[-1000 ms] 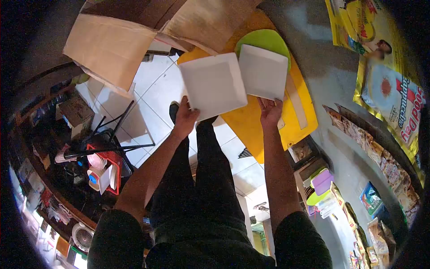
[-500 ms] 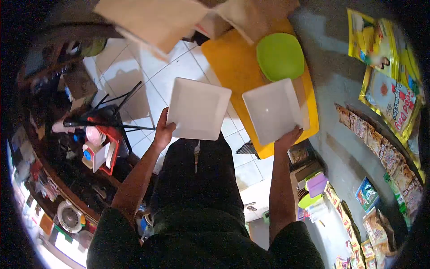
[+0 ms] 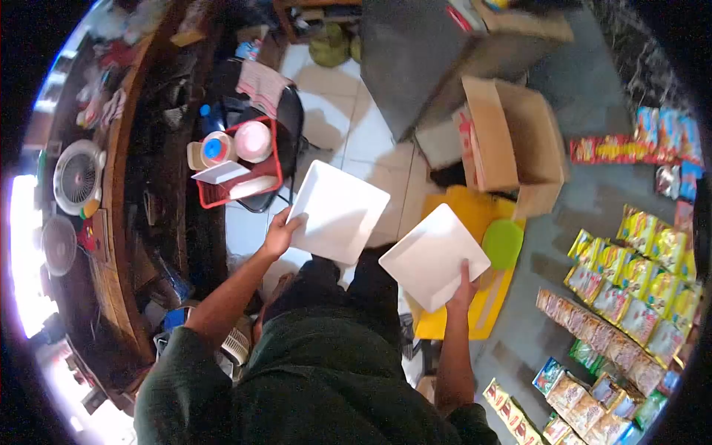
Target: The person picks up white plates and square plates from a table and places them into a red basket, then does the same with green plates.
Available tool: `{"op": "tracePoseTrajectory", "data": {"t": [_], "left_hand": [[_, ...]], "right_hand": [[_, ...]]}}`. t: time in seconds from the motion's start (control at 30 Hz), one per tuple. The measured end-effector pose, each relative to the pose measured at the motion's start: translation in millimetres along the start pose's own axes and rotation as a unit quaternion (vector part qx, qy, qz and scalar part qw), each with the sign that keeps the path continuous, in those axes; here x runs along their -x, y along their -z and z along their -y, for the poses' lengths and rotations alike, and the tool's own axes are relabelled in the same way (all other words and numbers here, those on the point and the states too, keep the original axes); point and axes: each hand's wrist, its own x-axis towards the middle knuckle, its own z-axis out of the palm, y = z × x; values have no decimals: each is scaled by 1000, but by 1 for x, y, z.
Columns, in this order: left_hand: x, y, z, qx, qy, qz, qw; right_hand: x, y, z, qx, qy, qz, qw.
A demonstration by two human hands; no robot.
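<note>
My left hand (image 3: 280, 232) grips a white square plate (image 3: 340, 211) by its left edge, thumb over the rim. Another white square plate (image 3: 432, 256) is in my right hand (image 3: 463, 289), whose thumb lies on its upper face at the lower right. Both plates are held up in front of my body, side by side with a small gap. Behind the right plate, a green plate (image 3: 503, 243) rests on a yellow table (image 3: 452, 326). The fingers under both plates are hidden.
At the left, a red basket (image 3: 276, 159) with dishes and containers sits on a black chair (image 3: 293, 111). An open cardboard box (image 3: 493, 133) stands beyond the yellow table. Snack and drink sachets (image 3: 630, 289) hang along the right wall. White floor tiles (image 3: 363, 141) show between.
My view has turned left, bringing the red basket and chair nearer the middle and the cardboard box fully into sight. Both plates stay in my hands; the right one now looks more rotated.
</note>
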Motion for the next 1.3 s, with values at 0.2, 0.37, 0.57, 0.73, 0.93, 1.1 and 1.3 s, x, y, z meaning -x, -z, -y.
{"op": "tracePoseTrajectory", "data": {"t": [0.2,0.37,0.57,0.73,0.93,1.1,1.3], "left_hand": [[55,112,-44,43,-84,-140,986],[83,188,-48,144,-135,-208,958],[113,201,-78,154,-194,-265,932],[109,191,-86,188,-180,-276,925],[82,151,-115,181,-173,-282,926],[39,102,-139,181,-167,-267,932],[9,64,-145,177,-137,-299,927]], "right_hand": [[65,-159,72,59,32,79,995],[110,-253,88,-51,90,211,972],[102,-289,79,14,151,221,963],[78,-292,104,25,49,259,964],[44,-283,145,79,6,309,948],[-11,-265,167,76,58,327,940],[-53,-263,187,73,5,320,944]]}}
